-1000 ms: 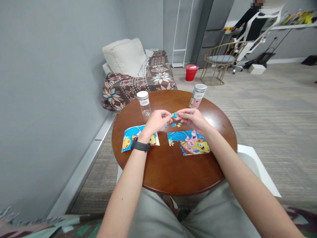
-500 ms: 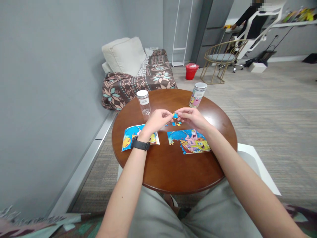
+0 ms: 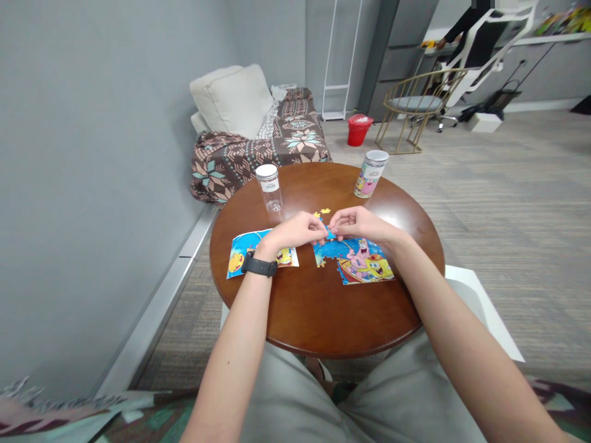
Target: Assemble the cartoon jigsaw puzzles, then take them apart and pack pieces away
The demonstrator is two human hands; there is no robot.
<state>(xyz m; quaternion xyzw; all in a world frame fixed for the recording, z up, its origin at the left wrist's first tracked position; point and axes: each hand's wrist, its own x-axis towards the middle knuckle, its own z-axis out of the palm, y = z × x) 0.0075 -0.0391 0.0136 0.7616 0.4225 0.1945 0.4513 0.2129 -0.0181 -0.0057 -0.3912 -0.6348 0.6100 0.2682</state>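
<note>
Between the fingertips of my left hand [image 3: 302, 231] and my right hand [image 3: 353, 223] is a small blue puzzle piece [image 3: 330, 234]. Both hands are closed in a pinch on it, just over the top edge of the partly joined cartoon jigsaw puzzle [image 3: 364, 264]. That puzzle has a gap at its lower left. Loose yellow puzzle pieces [image 3: 325, 211] lie behind my fingers, some of them hidden. Under my left wrist, which wears a black watch, rests a printed picture sheet [image 3: 239, 255] with a matching cartoon, partly covered.
On the round wooden table [image 3: 305, 320], a clear jar [image 3: 270, 191] with a silver lid stands back left and a printed jar [image 3: 370, 175] back right. Beyond are a covered sofa [image 3: 258, 147], a red bin [image 3: 359, 130], a gold-framed chair [image 3: 413, 104] and a person's dark sleeve [image 3: 462, 27].
Both hands have come nearer to me, from over the loose pieces to the puzzle's top edge, still pinching a piece. More of the yellow loose pieces now show behind them.
</note>
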